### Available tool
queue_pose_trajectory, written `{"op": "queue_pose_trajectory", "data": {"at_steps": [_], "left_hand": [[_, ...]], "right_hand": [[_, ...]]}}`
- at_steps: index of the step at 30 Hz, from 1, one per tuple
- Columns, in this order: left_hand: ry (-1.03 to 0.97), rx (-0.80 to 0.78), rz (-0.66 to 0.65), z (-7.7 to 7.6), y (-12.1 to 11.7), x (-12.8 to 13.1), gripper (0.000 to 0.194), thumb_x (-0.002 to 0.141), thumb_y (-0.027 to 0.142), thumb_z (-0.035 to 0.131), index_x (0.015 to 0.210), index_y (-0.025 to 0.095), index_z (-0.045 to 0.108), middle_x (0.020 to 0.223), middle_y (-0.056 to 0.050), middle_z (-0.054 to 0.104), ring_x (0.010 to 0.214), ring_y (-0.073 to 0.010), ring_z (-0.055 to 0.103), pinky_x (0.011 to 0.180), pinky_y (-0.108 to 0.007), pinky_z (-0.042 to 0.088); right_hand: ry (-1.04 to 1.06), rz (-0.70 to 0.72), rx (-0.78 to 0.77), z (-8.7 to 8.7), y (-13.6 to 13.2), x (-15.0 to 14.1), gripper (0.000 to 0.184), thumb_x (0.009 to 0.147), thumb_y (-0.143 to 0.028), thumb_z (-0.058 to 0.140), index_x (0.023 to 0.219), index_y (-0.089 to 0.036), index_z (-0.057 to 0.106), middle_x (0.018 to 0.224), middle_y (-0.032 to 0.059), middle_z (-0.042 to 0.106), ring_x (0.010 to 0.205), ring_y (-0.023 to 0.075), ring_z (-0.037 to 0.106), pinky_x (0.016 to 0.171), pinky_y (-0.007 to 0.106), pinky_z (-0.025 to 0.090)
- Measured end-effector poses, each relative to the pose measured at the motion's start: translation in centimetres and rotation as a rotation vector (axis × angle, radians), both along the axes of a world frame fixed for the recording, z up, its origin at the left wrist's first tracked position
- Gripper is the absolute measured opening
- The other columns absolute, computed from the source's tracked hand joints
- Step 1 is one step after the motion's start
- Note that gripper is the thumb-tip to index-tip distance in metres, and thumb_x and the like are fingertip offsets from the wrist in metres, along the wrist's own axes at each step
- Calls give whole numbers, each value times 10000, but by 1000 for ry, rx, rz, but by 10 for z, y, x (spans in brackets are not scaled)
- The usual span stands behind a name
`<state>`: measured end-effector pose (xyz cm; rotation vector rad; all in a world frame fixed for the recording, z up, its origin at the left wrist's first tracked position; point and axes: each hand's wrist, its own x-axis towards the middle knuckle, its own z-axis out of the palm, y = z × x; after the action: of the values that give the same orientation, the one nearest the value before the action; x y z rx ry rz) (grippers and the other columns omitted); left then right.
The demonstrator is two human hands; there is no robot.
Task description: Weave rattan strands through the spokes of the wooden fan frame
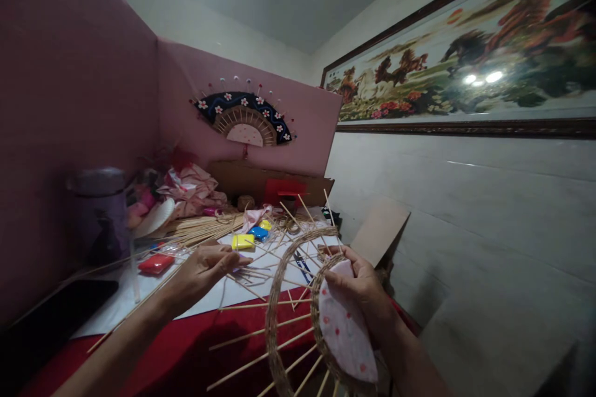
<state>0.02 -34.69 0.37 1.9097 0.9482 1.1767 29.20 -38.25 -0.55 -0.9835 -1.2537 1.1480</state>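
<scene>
My right hand (356, 285) grasps the woven fan (315, 307) by its dotted centre (344, 329), over the bench (186, 341). My left hand (207, 273) hovers left of the fan; I cannot tell whether it pinches anything. Behind the fan lie scissors (302, 267).

Light is dim, with glare on the painting (459, 59).

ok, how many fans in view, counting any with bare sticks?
2: a dark flowered fan up on the pink panel, and a bare-stick fan in the right hand. The pile at the back could hide more.
</scene>
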Motion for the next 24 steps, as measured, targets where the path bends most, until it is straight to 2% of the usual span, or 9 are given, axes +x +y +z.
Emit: {"op": "queue_pose_trajectory", "data": {"at_steps": [3,6,8,12,17,20,24], "left_hand": [[-94,-168,-56,-11,3,1,621,681,698,406,784,186,741,503,1,396,501,-109,294,456,-233,223],[-203,-307,-131,-21,3,4,778,706,736,248,851,142,728,490,21,287,472,-99,197,430,-252,127],[-251,-354,-168,-25,0,7,755,731,712,244,857,144,726,480,39,216,468,-96,159,434,-258,116],[-271,-400,-226,-30,-5,12,585,711,652,428,858,173,731,510,56,148,474,-85,108,447,-257,82],[-130,-352,-125,-29,-8,10,567,720,651,412,845,202,735,501,36,252,478,-90,139,444,-242,93],[-17,-252,-28,-28,-10,7,521,768,604,383,848,226,733,504,1,396,503,-114,279,451,-236,203],[87,-60,25,-28,-13,5,399,803,501,427,856,244,727,699,-41,608,644,-162,476,594,-269,368]], "right_hand": [[25,7,-14,0,-3,-2,597,526,-359,777,1020,-192,486,697,11,608,542,138,542,491,232,402],[74,10,-5,-1,-5,-4,568,550,-348,766,1023,-203,488,756,23,626,579,146,561,525,242,421],[101,-2,18,-3,-5,-5,529,570,-338,754,1010,-207,491,765,21,627,580,143,560,533,245,426],[84,-22,81,-9,-1,-6,485,603,-313,737,1006,-200,492,770,26,623,582,137,554,520,237,421],[32,-53,105,-14,1,-7,495,600,-323,739,1015,-205,497,781,25,626,582,138,557,510,235,421],[6,-90,102,-15,0,-7,495,605,-344,732,1021,-206,502,740,15,623,557,138,547,499,241,420],[-32,-164,118,-17,0,-6,522,601,-349,735,1043,-198,501,742,17,617,566,138,537,500,240,418]]}}
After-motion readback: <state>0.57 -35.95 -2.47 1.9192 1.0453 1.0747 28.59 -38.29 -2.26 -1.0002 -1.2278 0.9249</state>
